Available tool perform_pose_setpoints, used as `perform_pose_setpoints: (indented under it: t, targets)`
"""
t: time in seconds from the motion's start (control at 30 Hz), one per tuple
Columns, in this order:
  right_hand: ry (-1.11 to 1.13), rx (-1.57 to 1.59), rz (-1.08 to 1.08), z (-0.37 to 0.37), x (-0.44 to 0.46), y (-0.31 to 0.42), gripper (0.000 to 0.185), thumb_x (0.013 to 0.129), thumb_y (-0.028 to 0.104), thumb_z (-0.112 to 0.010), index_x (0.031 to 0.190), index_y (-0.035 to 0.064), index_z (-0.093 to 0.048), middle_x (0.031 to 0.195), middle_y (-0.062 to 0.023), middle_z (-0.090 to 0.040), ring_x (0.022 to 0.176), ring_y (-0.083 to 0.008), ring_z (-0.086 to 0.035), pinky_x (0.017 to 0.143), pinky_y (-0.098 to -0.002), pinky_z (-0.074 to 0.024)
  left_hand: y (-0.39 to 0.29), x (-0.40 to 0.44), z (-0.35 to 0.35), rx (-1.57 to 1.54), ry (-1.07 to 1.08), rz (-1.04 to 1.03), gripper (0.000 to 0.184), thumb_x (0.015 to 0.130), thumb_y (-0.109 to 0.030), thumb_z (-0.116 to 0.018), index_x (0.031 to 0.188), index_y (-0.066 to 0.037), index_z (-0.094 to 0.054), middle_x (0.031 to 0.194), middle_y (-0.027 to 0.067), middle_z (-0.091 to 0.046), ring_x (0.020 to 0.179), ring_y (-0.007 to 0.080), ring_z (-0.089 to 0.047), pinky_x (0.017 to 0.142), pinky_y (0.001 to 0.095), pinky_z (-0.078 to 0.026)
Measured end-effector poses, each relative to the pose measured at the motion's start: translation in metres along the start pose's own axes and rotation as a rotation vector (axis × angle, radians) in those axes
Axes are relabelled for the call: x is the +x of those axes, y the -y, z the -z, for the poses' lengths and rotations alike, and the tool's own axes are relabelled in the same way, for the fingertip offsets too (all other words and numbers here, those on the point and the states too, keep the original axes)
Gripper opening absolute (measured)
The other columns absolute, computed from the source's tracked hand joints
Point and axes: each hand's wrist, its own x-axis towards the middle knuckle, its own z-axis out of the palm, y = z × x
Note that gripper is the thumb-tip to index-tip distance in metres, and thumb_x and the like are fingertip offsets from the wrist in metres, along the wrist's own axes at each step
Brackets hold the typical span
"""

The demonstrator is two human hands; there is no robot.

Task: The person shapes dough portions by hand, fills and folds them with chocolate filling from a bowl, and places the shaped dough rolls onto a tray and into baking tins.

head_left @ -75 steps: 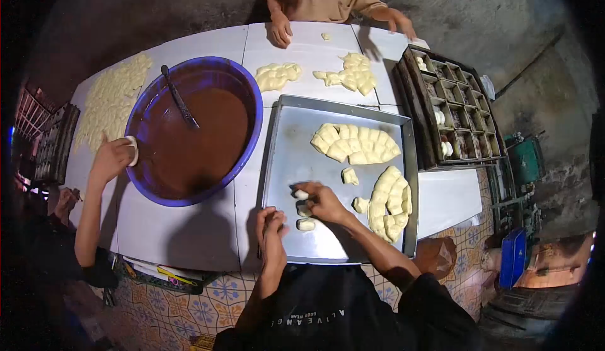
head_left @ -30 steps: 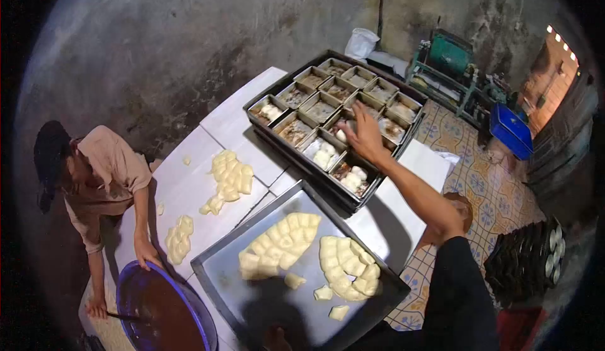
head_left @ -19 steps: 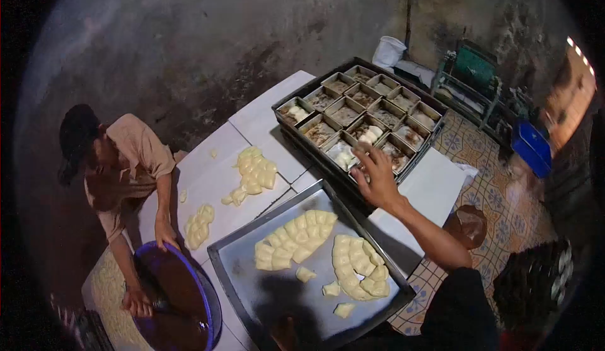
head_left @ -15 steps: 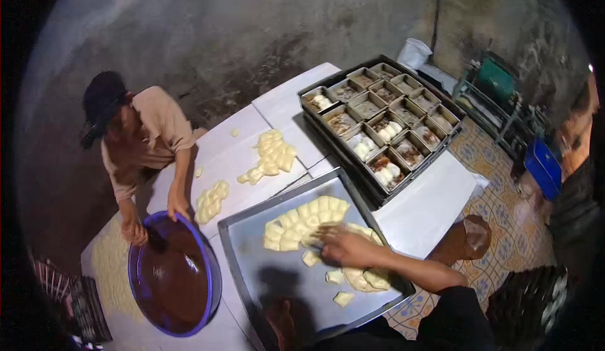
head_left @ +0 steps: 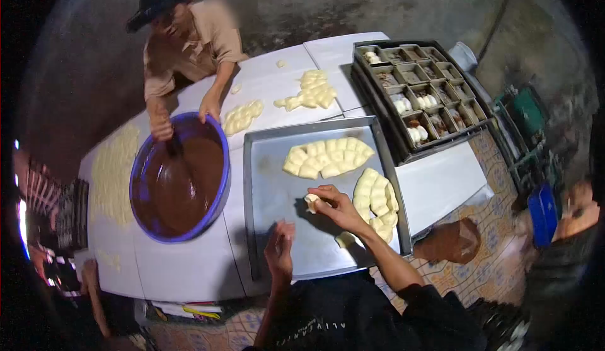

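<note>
In the head view a shallow metal tray (head_left: 252, 193) lies in front of me. My right hand (head_left: 337, 209) pinches a small dough piece (head_left: 311, 203) above its middle. My left hand (head_left: 280, 250) hovers at the tray's near left part, fingers apart, with nothing in it. An arched slab of scored dough (head_left: 328, 157) lies at the back of the tray, and a second curved slab (head_left: 376, 196) is along the right side. Another small dough piece (head_left: 345, 240) sits below my right forearm, near that slab.
Left of the tray, a person (head_left: 195, 42) grips a purple basin (head_left: 225, 162) of brown filling and a tool in it. Behind the tray lie dough slabs (head_left: 315, 90) (head_left: 242, 117). At the back right stands a rack of square tins (head_left: 413, 73), some holding dough. Another person's arm (head_left: 94, 294) shows at lower left.
My right hand has come from the tins back over the tray and taken a dough piece. My left hand has risen into clearer view. The co-worker now works the tool in the basin. The view has turned left.
</note>
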Motion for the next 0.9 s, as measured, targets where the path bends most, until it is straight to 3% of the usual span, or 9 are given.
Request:
perform_pose_setpoints:
  t: [0.1,0.17,0.23,0.4,0.63,0.7,0.77,0.83,0.9]
  targets:
    - [0.044,0.314,0.118,-0.022,-0.023,0.038,0.041,0.089,0.008,-0.065,0.128,0.0022,-0.056,0.110,-0.0074,-0.051,0.105,-0.0130,-0.050,0.080,-0.0241,-0.0478,-0.031,0.006,-0.018,0.170,0.052,-0.221,0.043,0.095,-0.023,-0.058,0.127,0.005,-0.053,0.123,0.0137,-0.057,0.113,0.0234,-0.055,0.094,0.0333,-0.045]
    - [-0.082,0.206,0.162,-0.038,-0.031,0.052,0.044,0.089,0.005,-0.064,0.132,0.0013,-0.052,0.109,-0.0070,-0.051,0.099,-0.0110,-0.051,0.074,-0.0207,-0.0476,-0.038,0.008,-0.021,0.258,0.021,-0.368,0.042,0.095,-0.026,-0.058,0.123,0.006,-0.057,0.129,0.0151,-0.053,0.114,0.0241,-0.054,0.096,0.0341,-0.044]
    - [-0.161,0.283,-0.021,-0.051,-0.042,0.071,0.039,0.090,0.007,-0.063,0.128,0.0017,-0.056,0.089,-0.0043,-0.053,0.081,-0.0108,-0.052,0.072,-0.0245,-0.0436,-0.045,0.007,-0.021,0.158,-0.074,-0.378,0.023,0.085,-0.008,-0.068,0.105,0.004,-0.067,0.110,0.0121,-0.063,0.101,0.0212,-0.060,0.087,0.0302,-0.046]
    - [-0.020,-0.017,0.221,-0.062,-0.037,0.051,0.023,0.093,0.014,-0.060,0.111,0.0018,-0.067,0.085,-0.0069,-0.054,0.086,-0.0163,-0.055,0.076,-0.0279,-0.0441,-0.024,0.000,-0.004,-0.151,-0.233,-0.056,0.009,0.085,-0.003,-0.068,0.092,0.004,-0.068,0.092,0.0058,-0.067,0.083,0.0103,-0.060,0.072,0.0228,-0.048]
    - [-0.125,0.240,0.029,-0.067,-0.038,0.051,0.029,0.088,0.010,-0.066,0.115,-0.0015,-0.060,0.101,-0.0066,-0.061,0.093,-0.0131,-0.058,0.081,-0.0262,-0.0472,-0.030,0.003,0.001,-0.451,-0.189,-0.069,0.040,0.093,-0.019,-0.064,0.122,0.005,-0.055,0.107,0.0100,-0.064,0.097,0.0126,-0.059,0.084,0.0249,-0.046]
    - [-0.136,0.297,0.055,-0.064,-0.039,0.054,0.030,0.089,0.011,-0.066,0.116,-0.0001,-0.059,0.104,-0.0062,-0.061,0.098,-0.0135,-0.057,0.081,-0.0261,-0.0473,-0.031,0.004,0.005,-0.126,-0.033,-0.251,0.049,0.096,-0.028,-0.058,0.131,0.006,-0.048,0.121,0.0136,-0.059,0.108,0.0157,-0.056,0.089,0.0263,-0.044]
    - [0.038,0.128,0.128,-0.062,-0.036,0.044,0.032,0.089,0.007,-0.064,0.119,-0.0005,-0.057,0.111,-0.0070,-0.057,0.101,-0.0148,-0.056,0.078,-0.0272,-0.0504,-0.018,0.006,0.001,-0.302,0.109,-0.178,0.049,0.097,-0.025,-0.056,0.134,0.005,-0.045,0.130,0.0175,-0.053,0.113,0.0206,-0.055,0.090,0.0286,-0.045]
    - [0.380,-0.129,0.200,-0.061,-0.035,0.034,0.041,0.090,0.014,-0.063,0.127,0.0003,-0.053,0.122,-0.0138,-0.054,0.112,-0.0232,-0.053,0.093,-0.0315,-0.0448,-0.011,0.009,0.001,-0.796,0.096,0.234,0.040,0.098,-0.018,-0.053,0.130,0.005,-0.047,0.125,0.0205,-0.056,0.111,0.0250,-0.057,0.089,0.0304,-0.047]
    - [0.335,-0.247,0.280,-0.057,-0.038,0.027,0.042,0.090,0.016,-0.063,0.129,0.0030,-0.054,0.123,-0.0148,-0.054,0.115,-0.0267,-0.052,0.094,-0.0342,-0.0446,0.020,0.016,0.019,-0.712,-0.047,0.379,0.023,0.095,-0.003,-0.047,0.115,0.005,-0.054,0.110,0.0217,-0.063,0.100,0.0279,-0.062,0.083,0.0333,-0.051]
